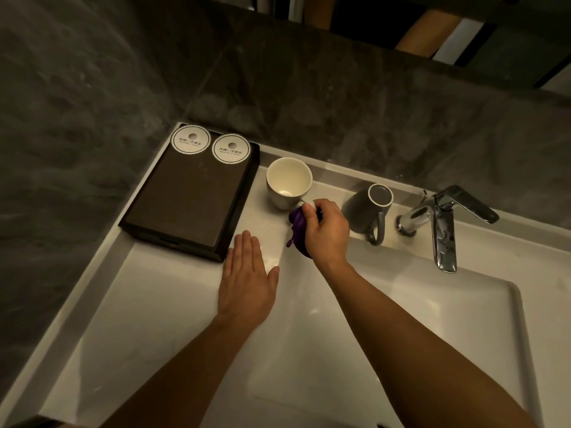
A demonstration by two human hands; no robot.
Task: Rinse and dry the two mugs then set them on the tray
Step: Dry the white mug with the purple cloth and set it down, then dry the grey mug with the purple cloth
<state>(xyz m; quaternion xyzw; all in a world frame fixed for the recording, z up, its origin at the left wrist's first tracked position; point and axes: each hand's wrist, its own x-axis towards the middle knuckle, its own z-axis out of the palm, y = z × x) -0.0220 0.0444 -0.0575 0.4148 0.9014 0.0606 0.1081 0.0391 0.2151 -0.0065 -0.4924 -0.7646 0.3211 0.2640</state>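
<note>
A dark rectangular tray (185, 199) is seen at the left of the white sink (309, 335), with two round paper coasters (191, 140) laid at its far end and no mug on it yet. Just right of the tray, the left hand (247, 285) is held flat and released, fingers extended over the sink ledge. Right of the tray, a cream mug (289, 182) is stood upright on the ledge; its handle is met by the right hand (326, 231), which is clenched around a purple cloth (298, 230). Farther right, a grey mug (367, 208) is stood on the ledge beside the chrome faucet (445, 223), from which no water is seen running. Both placements appear still outstanding; whether rinsing is finished cannot be told.
</note>
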